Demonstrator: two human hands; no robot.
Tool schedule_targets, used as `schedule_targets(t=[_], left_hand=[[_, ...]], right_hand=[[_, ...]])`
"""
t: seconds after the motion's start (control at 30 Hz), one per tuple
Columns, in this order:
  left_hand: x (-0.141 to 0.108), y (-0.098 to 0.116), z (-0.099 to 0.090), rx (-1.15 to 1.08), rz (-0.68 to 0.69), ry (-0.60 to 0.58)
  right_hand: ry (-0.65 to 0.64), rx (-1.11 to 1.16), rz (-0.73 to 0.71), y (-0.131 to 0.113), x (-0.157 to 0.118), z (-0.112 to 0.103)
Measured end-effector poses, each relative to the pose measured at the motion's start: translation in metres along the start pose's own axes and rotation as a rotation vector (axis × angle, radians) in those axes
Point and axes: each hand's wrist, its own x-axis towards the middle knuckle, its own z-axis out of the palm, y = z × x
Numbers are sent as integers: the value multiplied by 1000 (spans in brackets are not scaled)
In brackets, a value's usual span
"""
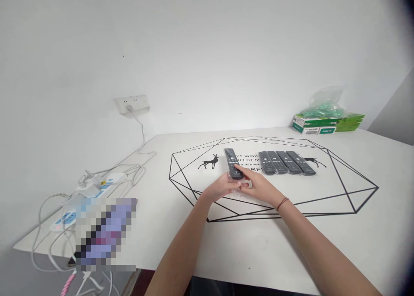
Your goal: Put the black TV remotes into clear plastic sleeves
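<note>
A black remote control in a clear plastic sleeve is held near the middle of the table, its top end tilted away from me. My left hand grips its lower end from the left and below. On the right side, my right hand has its index finger on the remote's buttons and its other fingers at the plastic sleeve's lower end. Several more black remotes, also in clear plastic, lie side by side to the right of the held one.
The white table bears a printed black line pattern with deer. A power strip with tangled cables and a pixelated object are at the left. Green and white boxes topped by a plastic bag stand at the back right.
</note>
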Motion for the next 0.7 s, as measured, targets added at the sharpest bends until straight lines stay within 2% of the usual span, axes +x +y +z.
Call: schedule_targets(t=[0.13, 0.3, 0.4, 0.53, 0.63, 0.7], left_hand=[[-2, 6, 1, 23, -28, 49], [4, -6, -5, 81, -124, 293], [9, -12, -9, -5, -104, 388], [13, -11, -10, -224, -40, 467], [13, -9, -9, -183, 25, 494], [13, -8, -7, -122, 84, 505]], right_hand=[[82, -150, -18, 0, -1, 0], [269, -407, 4, 6, -2, 11], [296, -468, -9, 10, -2, 17], [251, -438, -53, 9, 0, 20], [196, -299, -47, 2, 1, 16], [160, -101, 5, -3, 1, 12]])
